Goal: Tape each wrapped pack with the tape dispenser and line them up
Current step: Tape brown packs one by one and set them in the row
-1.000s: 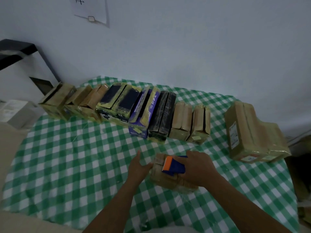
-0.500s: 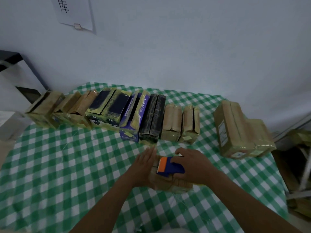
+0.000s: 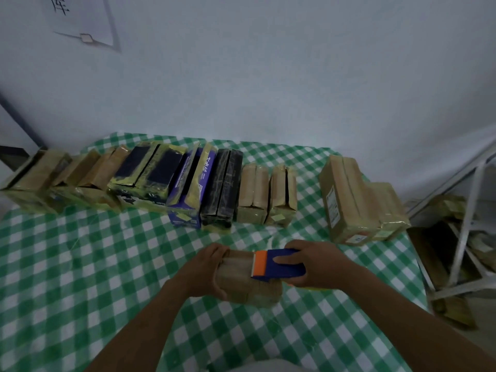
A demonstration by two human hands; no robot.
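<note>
**Desk:** What sits at the centre?

**Caption:** A brown wrapped pack (image 3: 243, 285) lies flat near the front edge of the worktop (image 3: 67, 277), about midway along it. The person's left hand (image 3: 206, 272) grips the pack's left end, fingers and thumb curled round it.

**Desk:** And the other hand?

**Caption:** The right hand (image 3: 319, 264) is closed round a blue tape dispenser (image 3: 279, 272), thumb pressed on its near side and fingers over the top. The dispenser's orange front end rests on the pack's upper face and points toward the left hand.

**Desk:** What lies beyond them?

**Caption:** A row of packs (image 3: 161, 183) stands on edge along the worktop's far edge, side touching side, from the far left corner to past the middle. Brown ones come first at the left, then dark ones banded in yellowish tape, a purple box, a black pack and two pale brown pairs. Well apart from the row, toward the far right corner, bigger brown parcels (image 3: 357, 205) stand together, with a white label on the taller one's near-left face.

**Desk:** And the setting?

**Caption:** A green-and-white checked cloth (image 3: 335, 331) covers the worktop. On the pale wall (image 3: 268, 76) behind it, a sheet of paper (image 3: 83, 20) with dark marks hangs at the upper left. Off the worktop's right edge stands a white metal frame (image 3: 467, 224), with brownish items around it too blurred to identify.
</note>
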